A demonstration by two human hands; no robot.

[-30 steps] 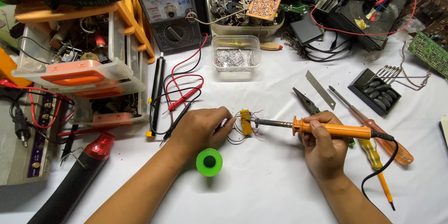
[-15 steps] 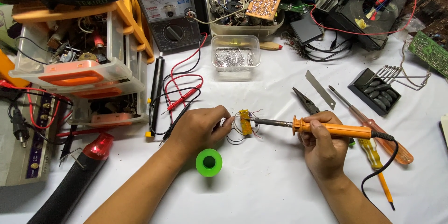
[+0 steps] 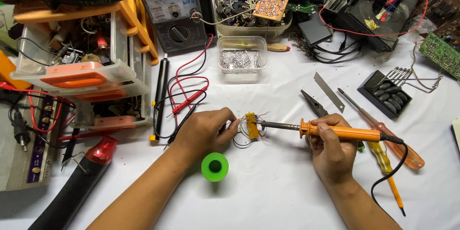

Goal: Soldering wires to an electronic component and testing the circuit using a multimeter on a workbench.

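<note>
My right hand grips an orange-handled soldering iron. Its metal tip touches a small yellow circuit board with thin wires around it, near the middle of the white table. My left hand is closed at the board's left side, pinching a thin strand of solder wire that reaches the board. A green solder spool lies just below my left hand.
A clear tub of small metal parts and a multimeter with red and black probes sit behind. Pliers, a blade, screwdrivers and a black soldering stand lie right. Parts drawers stand left.
</note>
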